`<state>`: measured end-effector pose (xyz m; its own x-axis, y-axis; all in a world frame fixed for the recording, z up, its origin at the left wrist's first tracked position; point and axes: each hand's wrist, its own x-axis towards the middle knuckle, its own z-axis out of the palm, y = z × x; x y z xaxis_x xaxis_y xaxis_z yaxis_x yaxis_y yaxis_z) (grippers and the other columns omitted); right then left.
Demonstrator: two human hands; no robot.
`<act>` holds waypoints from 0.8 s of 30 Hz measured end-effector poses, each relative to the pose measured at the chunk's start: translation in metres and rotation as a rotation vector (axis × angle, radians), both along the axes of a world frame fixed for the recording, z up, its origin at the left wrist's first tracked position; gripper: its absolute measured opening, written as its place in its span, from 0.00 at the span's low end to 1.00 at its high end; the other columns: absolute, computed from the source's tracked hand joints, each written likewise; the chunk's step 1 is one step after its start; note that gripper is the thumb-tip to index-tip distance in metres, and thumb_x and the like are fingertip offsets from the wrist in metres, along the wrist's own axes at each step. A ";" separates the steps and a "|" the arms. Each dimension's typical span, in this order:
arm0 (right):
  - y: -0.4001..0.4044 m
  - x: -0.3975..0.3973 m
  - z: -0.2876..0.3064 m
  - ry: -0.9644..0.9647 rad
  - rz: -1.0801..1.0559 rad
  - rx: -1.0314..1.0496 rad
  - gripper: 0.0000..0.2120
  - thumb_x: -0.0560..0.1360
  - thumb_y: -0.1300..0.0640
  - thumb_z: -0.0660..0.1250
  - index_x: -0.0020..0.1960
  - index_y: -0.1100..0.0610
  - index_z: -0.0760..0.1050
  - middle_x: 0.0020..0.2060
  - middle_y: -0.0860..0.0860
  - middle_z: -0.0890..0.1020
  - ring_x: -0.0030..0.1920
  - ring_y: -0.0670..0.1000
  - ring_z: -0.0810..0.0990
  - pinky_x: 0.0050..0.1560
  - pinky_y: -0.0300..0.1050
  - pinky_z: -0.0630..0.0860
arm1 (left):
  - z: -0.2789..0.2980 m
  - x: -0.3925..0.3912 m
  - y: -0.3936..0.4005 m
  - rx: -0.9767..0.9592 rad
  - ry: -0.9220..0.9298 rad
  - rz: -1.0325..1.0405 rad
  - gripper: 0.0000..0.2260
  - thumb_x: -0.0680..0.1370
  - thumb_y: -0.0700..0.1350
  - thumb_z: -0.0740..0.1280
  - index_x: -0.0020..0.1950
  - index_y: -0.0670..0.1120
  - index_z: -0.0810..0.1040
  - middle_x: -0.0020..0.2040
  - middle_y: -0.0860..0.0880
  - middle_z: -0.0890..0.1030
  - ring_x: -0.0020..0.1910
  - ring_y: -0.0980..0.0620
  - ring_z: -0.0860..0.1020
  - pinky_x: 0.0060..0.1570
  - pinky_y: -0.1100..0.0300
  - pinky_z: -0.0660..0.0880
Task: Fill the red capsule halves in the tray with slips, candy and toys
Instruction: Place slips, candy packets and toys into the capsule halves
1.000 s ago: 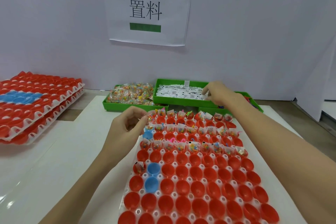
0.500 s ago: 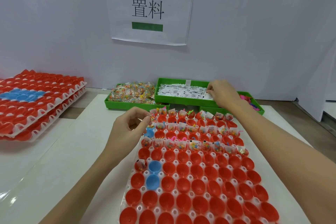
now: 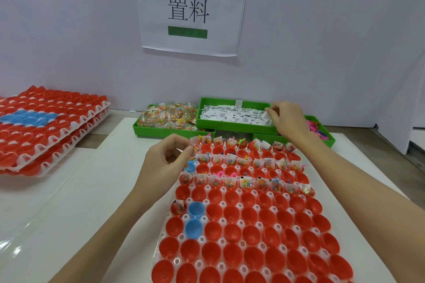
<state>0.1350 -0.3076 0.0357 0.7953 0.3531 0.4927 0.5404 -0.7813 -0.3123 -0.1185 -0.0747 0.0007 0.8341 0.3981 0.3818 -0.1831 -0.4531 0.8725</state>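
3 upper rows of the tray (image 3: 161, 235) at centre frame held slips and candy, lower red halves (image 3: 249, 232) sat empty, while the right hand (image 3: 286, 119) pinched a slip (image 3: 266, 116) and the left hand (image 3: 164, 163) pinched something small.

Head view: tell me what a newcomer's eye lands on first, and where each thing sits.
The big tray of red capsule halves fills the near middle; its far rows hold slips and candy, its near rows are bare, and two blue halves sit at its left. Behind it, the right hand pinches a slip at the green bin of white slips. The left hand pinches something small at the tray's far left corner.
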 end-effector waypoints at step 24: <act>0.049 -0.169 0.009 0.479 0.618 0.505 0.06 0.79 0.55 0.72 0.48 0.57 0.87 0.36 0.51 0.87 0.36 0.49 0.86 0.40 0.42 0.82 | 0.015 -0.014 -0.025 -0.217 -0.081 -0.119 0.05 0.72 0.40 0.79 0.47 0.45 0.87 0.43 0.51 0.88 0.44 0.55 0.87 0.45 0.69 0.80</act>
<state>-0.0341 -0.2589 0.0447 0.6961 0.6147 0.3709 0.5406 -0.1087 -0.8343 -0.1322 -0.1001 0.0153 0.8502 0.3790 0.3655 -0.2971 -0.2277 0.9273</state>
